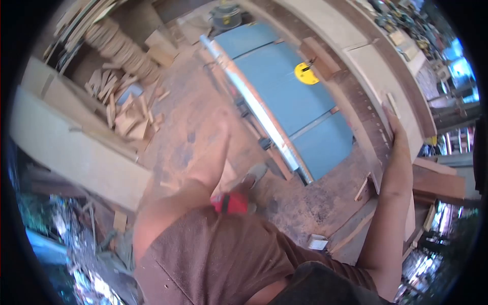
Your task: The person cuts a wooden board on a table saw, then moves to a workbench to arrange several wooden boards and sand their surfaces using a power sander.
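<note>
My left hand [222,121] is stretched out over the dusty floor, left of the blue-topped table saw [284,86]. It is smeared by motion, so its fingers are not clear. On the right, my right hand [394,122] is at a long pale board [367,66]. A short light wooden strip [391,101] sticks out from its fingers, which seem closed on it. The saw has a yellow insert [306,74] and a long metal rail [249,99] along its near side.
Wood offcuts [129,114] lie heaped at the left, near stacked wood pieces [114,43]. A wide pale panel [71,140] leans at the left. A small white box [317,242] is on the floor near me. Tools and clutter [396,23] fill the upper right.
</note>
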Demonstrator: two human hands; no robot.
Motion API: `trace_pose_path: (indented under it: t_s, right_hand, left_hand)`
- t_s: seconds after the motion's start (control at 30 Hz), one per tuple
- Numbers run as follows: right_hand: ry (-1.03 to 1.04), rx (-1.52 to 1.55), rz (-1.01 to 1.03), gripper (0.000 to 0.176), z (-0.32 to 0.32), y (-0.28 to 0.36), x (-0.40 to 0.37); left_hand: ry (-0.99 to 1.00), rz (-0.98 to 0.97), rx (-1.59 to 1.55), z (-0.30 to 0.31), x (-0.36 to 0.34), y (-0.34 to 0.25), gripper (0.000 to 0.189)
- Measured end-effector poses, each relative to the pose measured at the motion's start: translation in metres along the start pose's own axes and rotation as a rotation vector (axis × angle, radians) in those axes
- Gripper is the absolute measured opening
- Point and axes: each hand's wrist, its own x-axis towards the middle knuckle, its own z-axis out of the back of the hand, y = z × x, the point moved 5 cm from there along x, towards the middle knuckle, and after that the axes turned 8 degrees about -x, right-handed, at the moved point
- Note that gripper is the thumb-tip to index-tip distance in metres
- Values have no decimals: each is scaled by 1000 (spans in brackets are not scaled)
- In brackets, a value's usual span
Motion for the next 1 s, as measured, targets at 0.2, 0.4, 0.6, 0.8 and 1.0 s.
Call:
trace_pose_path:
  t_s: [0.2,0.4,0.6,0.8,1.0]
  right_hand:
    - [-44,-228,31,79,8,-4,4]
    - [-97,-351,-104,95,11,-4,-3]
    - [-139,-425,-135,98,11,3,-9]
    - [-151,-387,-154,99,11,16,-19]
    - [-141,-393,-96,87,12,10,-9]
  left_hand:
    - [387,735,-718,-120,92,69,87]
    - [490,866,-396,-30,22,105,83]
    - [1920,-83,660,18,-156,-60,46]
    - [1775,-741,-355,-98,-230,-344,29]
    - [1011,-1087,-167,-277,-219,-494,31]
